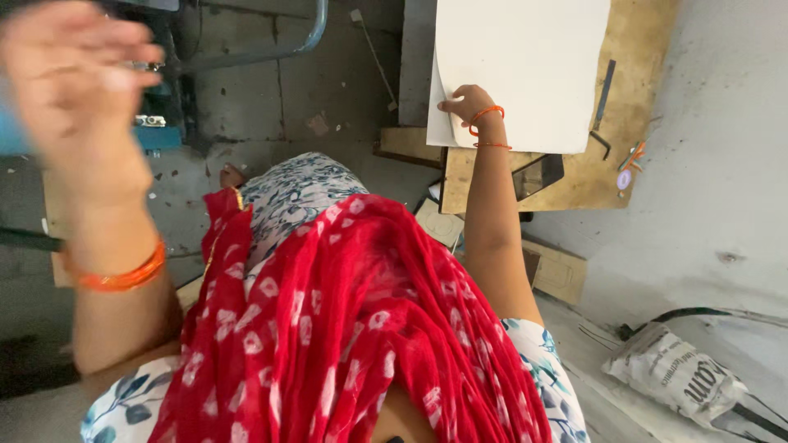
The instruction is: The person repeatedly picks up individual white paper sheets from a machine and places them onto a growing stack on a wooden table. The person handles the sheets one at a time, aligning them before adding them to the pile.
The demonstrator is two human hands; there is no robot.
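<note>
right hand (466, 104) fingers pinch smooth white sheet (525, 66) | left hand (70, 78) raised, blurred

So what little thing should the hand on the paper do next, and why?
Probably slide the top sheet a bit off the stack. The right hand already pinches its lower left corner, and that corner is lifted away from the sheet beneath, so the sheet looks free to pull. The left hand is raised, blurred and apart from the board, so it gives no help.
</note>
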